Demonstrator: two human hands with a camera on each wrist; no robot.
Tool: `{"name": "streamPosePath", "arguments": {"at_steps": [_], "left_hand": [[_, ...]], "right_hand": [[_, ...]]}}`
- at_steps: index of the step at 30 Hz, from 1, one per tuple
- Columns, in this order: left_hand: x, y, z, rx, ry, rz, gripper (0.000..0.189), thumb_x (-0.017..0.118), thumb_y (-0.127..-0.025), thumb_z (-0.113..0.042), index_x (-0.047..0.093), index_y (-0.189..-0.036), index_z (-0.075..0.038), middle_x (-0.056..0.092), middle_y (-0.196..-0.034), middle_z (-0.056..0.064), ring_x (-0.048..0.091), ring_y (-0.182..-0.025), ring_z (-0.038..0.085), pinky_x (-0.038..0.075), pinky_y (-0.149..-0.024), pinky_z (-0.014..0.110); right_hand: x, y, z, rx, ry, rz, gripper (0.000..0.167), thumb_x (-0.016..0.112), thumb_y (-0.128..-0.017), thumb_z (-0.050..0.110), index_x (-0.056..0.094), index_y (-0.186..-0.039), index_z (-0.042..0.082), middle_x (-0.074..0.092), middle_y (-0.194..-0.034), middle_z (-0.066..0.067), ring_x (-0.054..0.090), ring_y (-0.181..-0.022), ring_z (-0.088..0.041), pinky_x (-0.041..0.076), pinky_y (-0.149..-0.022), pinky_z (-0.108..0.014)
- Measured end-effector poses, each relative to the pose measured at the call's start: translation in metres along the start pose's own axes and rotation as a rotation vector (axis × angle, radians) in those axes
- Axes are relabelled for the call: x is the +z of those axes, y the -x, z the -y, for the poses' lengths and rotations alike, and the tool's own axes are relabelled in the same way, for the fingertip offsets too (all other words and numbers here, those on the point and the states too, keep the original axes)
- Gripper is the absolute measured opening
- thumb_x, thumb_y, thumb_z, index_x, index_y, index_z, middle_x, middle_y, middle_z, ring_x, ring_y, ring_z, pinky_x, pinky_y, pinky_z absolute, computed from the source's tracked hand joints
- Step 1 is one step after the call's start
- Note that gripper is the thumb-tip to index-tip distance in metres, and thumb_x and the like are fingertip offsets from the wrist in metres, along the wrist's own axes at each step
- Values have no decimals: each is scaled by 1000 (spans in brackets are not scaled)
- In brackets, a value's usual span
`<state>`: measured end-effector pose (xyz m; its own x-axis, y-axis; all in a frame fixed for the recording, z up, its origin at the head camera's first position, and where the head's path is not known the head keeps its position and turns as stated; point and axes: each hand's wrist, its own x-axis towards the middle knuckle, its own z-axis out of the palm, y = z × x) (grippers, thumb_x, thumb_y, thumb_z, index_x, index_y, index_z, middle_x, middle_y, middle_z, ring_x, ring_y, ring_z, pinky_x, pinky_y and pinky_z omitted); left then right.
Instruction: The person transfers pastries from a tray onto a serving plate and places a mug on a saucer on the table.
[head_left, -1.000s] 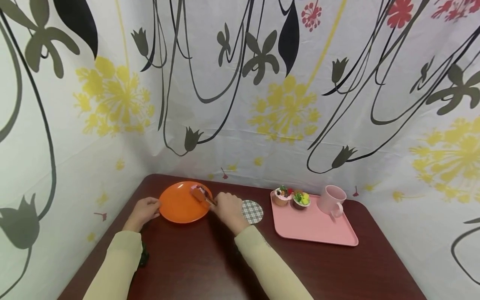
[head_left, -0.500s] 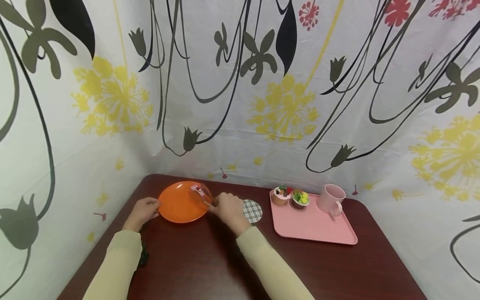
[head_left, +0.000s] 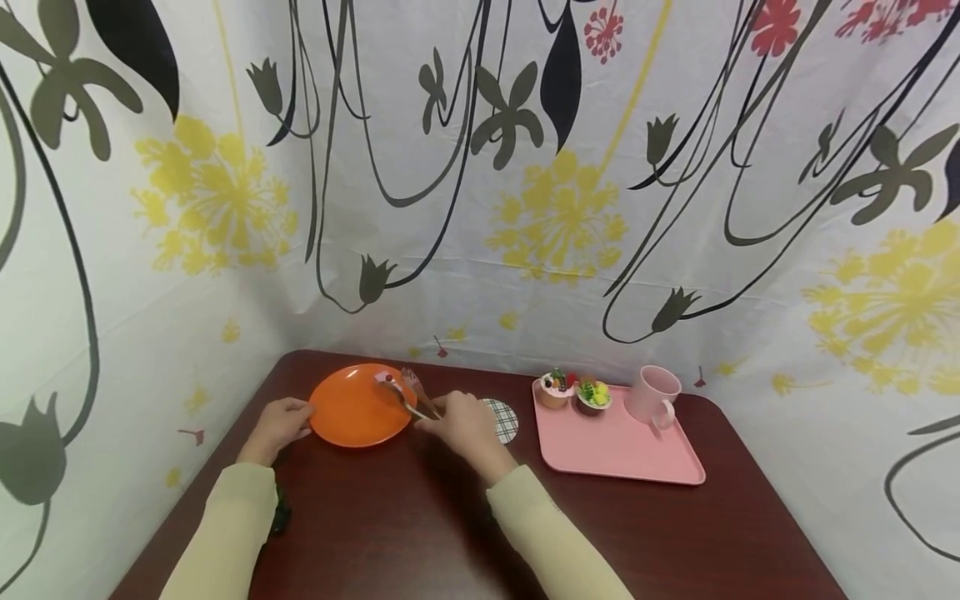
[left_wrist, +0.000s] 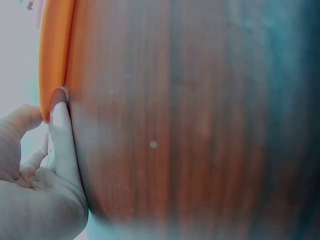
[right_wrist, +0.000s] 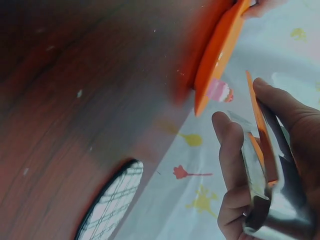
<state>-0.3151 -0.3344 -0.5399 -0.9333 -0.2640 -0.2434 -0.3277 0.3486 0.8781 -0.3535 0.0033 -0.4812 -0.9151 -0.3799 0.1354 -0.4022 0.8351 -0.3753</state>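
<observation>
Table (head_left: 375,517), dark reddish wood, flower-printed backdrop (head_left: 480,208), orange plate (head_left: 348,408), metal tongs (right_wrist: 271,162)

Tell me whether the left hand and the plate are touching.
Touching: in the left wrist view, the left hand pinches the plate by its rim.

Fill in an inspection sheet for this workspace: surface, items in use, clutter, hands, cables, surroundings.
Surface: dark wood-look table, glossy.
Items in use: orange plate on the table, bearing a small pink cake piece; metal tongs, arms apart; contact with the cake piece unclear.
Clutter: round plaid coaster, partly hidden; pink tray with two cupcakes and a mug; dark object by the left sleeve, unidentifiable.
Left hand: pinches the plate's rim.
Right hand: holds the tongs.
Cables: nothing seen.
Surroundings: white floral cloth behind and at both sides.
</observation>
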Motion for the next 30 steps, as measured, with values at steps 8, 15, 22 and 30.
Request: {"name": "streamPosePath", "arguments": {"at_steps": [8, 15, 22, 30], "left_hand": [[1, 0, -3, 15, 15, 29, 52, 54, -109, -23, 52, -144, 17, 57, -139, 34, 70, -100, 20, 67, -84, 27], [-1, 7, -3, 45, 1, 33, 53, 52, -110, -22, 51, -143, 19, 57, -139, 36, 71, -102, 22, 67, -86, 29], [0, 11, -4, 58, -13, 51, 57, 50, -111, -26, 48, -147, 18, 53, -145, 38, 71, -108, 26, 67, -85, 28], [1, 9, -2, 51, 2, 31, 63, 51, -110, -27, 38, -154, 17, 46, -152, 40, 72, -104, 18, 67, -86, 28]], "right_hand": [[-14, 24, -20, 15, -60, -42, 43, 87, -85, 56, 85, -118, 28, 72, -76, 13, 64, -70, -15, 49, -57, -35], [-21, 46, -39, 49, -20, -98, 43, 85, -84, 63, 84, -115, 33, 75, -87, 10, 70, -84, -17, 53, -62, -41], [-23, 63, -63, 85, -84, -106, 50, 85, -85, 61, 82, -125, 31, 75, -84, 9, 65, -73, -14, 48, -57, -35], [-28, 78, -87, 139, -111, -131, 56, 85, -84, 61, 82, -128, 26, 78, -92, 6, 60, -73, -13, 48, -59, -34]]}}
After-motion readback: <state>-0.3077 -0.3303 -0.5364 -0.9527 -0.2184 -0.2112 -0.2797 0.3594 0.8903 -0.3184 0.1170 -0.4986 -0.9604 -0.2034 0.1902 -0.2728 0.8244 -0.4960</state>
